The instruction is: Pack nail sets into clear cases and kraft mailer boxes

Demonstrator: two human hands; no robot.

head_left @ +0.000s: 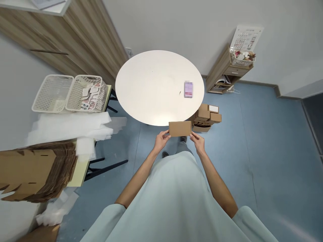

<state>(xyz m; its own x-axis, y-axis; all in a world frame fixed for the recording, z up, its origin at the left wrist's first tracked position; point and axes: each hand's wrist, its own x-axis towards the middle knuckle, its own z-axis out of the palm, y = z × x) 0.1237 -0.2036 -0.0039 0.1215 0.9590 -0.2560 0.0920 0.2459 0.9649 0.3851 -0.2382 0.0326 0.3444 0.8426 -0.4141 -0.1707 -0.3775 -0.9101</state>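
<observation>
A small brown cardboard box (pixel 180 129) is held level between my two hands, at the near edge of the round white table (pixel 148 84). My left hand (pixel 161 141) pinches its left end, thumb and fingers closed on the side. At the opposite end, my right hand (pixel 198 142) grips the lower right corner. The box looks closed, with its broad face up. Toward the right of the tabletop lies a purple and pink packet (pixel 188 89), its print blurred. A tiny dark speck is beside it.
Several brown boxes (pixel 203 116) are piled on the floor right of the table. At left, a side table (pixel 78 174) bears flattened cardboard (pixel 30 164), white foam sheets (pixel 70 127) and two white baskets (pixel 54 92). A wooden cabinet (pixel 219 70) stands at the back right.
</observation>
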